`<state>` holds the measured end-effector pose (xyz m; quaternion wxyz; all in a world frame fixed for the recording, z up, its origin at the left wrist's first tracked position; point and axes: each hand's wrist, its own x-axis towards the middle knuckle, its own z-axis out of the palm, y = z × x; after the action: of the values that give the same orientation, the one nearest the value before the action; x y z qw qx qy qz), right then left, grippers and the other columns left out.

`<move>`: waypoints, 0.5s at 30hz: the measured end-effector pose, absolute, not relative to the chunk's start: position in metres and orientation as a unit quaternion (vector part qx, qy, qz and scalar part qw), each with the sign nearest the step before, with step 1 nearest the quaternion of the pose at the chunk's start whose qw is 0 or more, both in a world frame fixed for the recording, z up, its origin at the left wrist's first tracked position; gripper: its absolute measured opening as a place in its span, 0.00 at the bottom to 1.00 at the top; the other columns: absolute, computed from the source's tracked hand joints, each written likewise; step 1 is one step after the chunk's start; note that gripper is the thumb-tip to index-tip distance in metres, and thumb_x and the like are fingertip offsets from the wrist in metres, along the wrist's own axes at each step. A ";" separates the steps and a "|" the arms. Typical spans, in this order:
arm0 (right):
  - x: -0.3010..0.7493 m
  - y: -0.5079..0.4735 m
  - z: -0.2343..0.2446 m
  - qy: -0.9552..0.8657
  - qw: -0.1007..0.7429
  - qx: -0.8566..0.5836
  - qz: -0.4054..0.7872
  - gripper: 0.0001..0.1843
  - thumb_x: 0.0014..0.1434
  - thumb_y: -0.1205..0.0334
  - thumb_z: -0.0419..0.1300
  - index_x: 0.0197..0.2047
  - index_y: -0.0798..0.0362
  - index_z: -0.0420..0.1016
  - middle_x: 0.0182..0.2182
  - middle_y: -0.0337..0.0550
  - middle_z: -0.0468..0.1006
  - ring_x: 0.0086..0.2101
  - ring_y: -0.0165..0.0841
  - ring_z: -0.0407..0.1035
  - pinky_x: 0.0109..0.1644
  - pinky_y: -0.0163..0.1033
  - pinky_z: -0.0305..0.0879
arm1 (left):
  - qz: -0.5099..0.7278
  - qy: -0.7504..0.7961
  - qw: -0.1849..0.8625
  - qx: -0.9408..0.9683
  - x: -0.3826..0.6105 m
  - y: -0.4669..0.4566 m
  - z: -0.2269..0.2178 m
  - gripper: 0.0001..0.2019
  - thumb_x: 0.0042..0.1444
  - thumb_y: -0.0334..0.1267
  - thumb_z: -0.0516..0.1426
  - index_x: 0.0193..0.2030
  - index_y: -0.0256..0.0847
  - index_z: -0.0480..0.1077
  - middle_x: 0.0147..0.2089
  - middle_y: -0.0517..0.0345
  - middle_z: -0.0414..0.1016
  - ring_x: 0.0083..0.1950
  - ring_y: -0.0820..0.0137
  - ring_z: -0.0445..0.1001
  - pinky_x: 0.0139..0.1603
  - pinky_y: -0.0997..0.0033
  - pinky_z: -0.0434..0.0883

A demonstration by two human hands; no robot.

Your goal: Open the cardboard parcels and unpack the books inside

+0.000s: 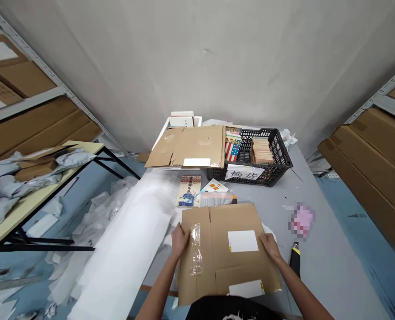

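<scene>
Cardboard mailer (217,249) rests on the grey table (330,249), directly before the person, taped and bearing white labels. Left hand (180,240) grips its left edge beside the tape; right hand (269,246) grips its right edge, both closed on the board. Utility knife (295,260) lies just right; farther off sit a paperback book (188,191) and a black plastic crate (267,171).

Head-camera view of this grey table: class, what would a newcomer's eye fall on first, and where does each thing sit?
The taped cardboard sheet stands out first, held at the near edge of the grey table by the left hand and right hand. Behind it, a black plastic crate of books carries a white paper sign on its front. To the left lies a long white foam sheet.
</scene>
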<state>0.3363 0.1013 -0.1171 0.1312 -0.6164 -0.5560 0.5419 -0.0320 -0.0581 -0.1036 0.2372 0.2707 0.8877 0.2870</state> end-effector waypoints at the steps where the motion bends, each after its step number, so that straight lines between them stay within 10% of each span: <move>1: 0.342 0.098 -0.121 -0.560 0.126 -0.622 0.533 0.24 0.43 0.36 0.54 0.28 0.49 0.72 0.24 0.45 0.78 0.37 0.47 0.75 0.39 0.45 0.69 | 0.277 0.892 0.221 0.282 -0.028 -0.070 -0.104 0.26 0.47 0.41 0.55 0.52 0.31 0.63 0.52 0.36 0.71 0.59 0.48 0.66 0.60 0.49 0.59; 8: 0.379 0.060 -0.169 -0.541 0.138 -0.656 0.509 0.26 0.32 0.34 0.56 0.31 0.43 0.67 0.29 0.46 0.79 0.37 0.54 0.75 0.45 0.55 0.68 | 0.224 0.886 0.289 0.284 0.001 -0.134 -0.119 0.23 0.50 0.45 0.49 0.51 0.36 0.60 0.53 0.38 0.71 0.56 0.54 0.71 0.56 0.57 0.67; 15: 0.370 0.026 -0.131 -0.491 0.290 -0.676 0.467 0.38 0.39 0.29 0.56 0.44 0.48 0.66 0.47 0.49 0.76 0.52 0.51 0.67 0.55 0.50 0.66 | 0.427 0.838 0.281 0.193 -0.002 -0.152 -0.082 0.33 0.45 0.53 0.53 0.54 0.35 0.53 0.56 0.37 0.68 0.57 0.53 0.70 0.59 0.54 0.66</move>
<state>0.3698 0.0263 -0.1312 0.2902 -0.6755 -0.4912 0.4671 -0.0017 -0.1523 -0.0820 0.2811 0.1930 0.8375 0.4270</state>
